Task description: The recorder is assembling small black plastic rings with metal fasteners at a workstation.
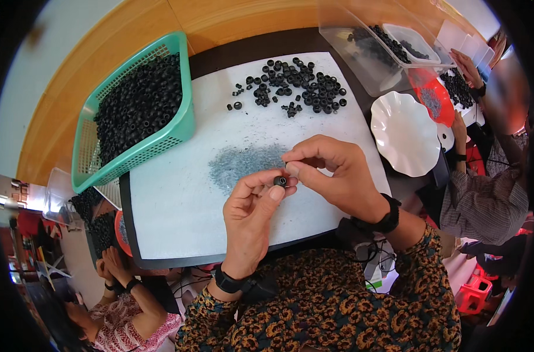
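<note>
Gripping a small, round, hollow black part [280, 181] in left hand [248, 212], pinching right hand [341, 171] closed beside it.

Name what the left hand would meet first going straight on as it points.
Probably the right hand, whose thumb and index finger lie just beyond the left hand; depth is unclear.

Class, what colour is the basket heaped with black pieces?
The basket is mint green, best seen in the head view.

Grey bits [243, 165] on the white sheet [173, 202], individually indistinct.
</note>
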`<act>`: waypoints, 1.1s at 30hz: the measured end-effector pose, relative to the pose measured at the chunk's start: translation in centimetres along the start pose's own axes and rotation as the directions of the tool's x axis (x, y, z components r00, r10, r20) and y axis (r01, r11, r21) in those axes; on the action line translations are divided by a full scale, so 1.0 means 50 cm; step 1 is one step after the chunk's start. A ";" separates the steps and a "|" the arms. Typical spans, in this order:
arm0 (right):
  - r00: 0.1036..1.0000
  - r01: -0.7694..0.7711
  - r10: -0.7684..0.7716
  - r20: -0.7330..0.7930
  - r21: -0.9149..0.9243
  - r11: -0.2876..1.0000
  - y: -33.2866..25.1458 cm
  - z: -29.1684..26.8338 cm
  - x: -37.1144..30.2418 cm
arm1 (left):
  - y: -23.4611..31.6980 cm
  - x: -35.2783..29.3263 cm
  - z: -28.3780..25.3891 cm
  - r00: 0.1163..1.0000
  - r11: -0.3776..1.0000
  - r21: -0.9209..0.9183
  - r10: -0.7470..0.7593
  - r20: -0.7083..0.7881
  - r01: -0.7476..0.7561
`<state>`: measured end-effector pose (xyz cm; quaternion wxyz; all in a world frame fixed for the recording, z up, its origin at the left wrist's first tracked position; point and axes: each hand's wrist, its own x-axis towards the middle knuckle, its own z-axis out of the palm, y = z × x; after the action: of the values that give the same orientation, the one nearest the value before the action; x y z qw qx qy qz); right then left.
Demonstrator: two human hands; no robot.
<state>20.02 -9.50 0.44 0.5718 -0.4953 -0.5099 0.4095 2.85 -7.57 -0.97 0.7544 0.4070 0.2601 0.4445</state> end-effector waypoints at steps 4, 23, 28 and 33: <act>0.987 0.157 -0.158 0.008 -0.185 0.970 0.011 -0.008 -0.006 | -0.018 0.007 -0.006 1.000 1.000 -0.020 0.021 -0.007 -0.021; 0.972 0.165 -0.117 0.204 -0.237 0.957 -0.017 -0.022 -0.006 | -0.013 0.000 -0.024 0.992 0.994 0.029 -0.103 0.069 0.101; 0.971 0.133 -0.084 0.223 -0.214 0.968 -0.016 -0.018 -0.006 | -0.007 0.001 -0.026 0.995 0.996 0.066 -0.059 0.077 0.054; 0.971 0.094 -0.029 0.238 -0.269 0.959 -0.018 -0.024 -0.011 | -0.011 0.002 -0.025 0.995 0.990 0.143 -0.033 0.090 0.020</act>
<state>21.08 -10.38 1.24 0.4456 -0.5034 -0.6407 0.3707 2.19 -7.16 -2.12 0.7405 0.4763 0.2614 0.3955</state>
